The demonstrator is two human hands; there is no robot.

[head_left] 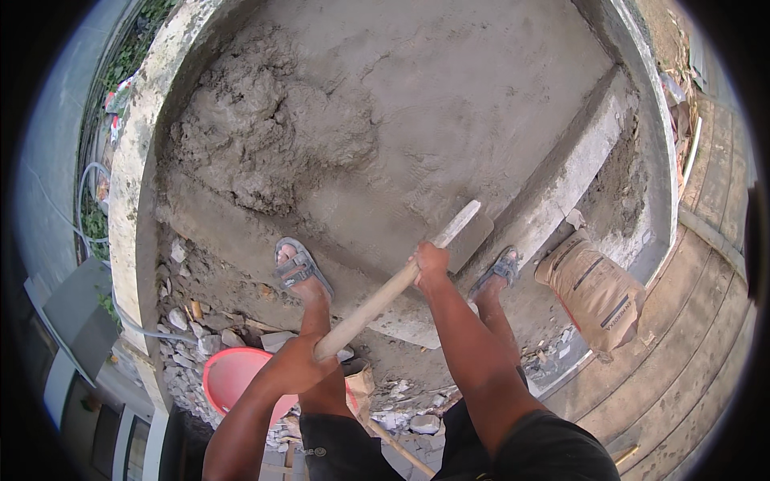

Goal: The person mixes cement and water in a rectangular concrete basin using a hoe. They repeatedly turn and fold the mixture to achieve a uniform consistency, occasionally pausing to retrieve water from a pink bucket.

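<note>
Both my hands grip the pale wooden handle (375, 305) of a long-handled tool that looks like a hoe. My left hand (297, 365) is closed round its near end, close to my left knee. Farther up, my right hand (431, 264) wraps it near the head. The flat grey blade (476, 236) rests against wet mortar (473, 104) and is partly hidden by my right hand and the handle. Beyond my left foot, a rough heap of thicker mortar (257, 136) rises at the left.
My sandalled feet stand on either side of the blade. A raised concrete strip (573, 172) runs along the right, and a low wall (128, 172) curves round the left. A brown paper sack (593, 293) leans right, beside wooden planks (682, 345). Rubble and a red basin (228, 377) lie near-left.
</note>
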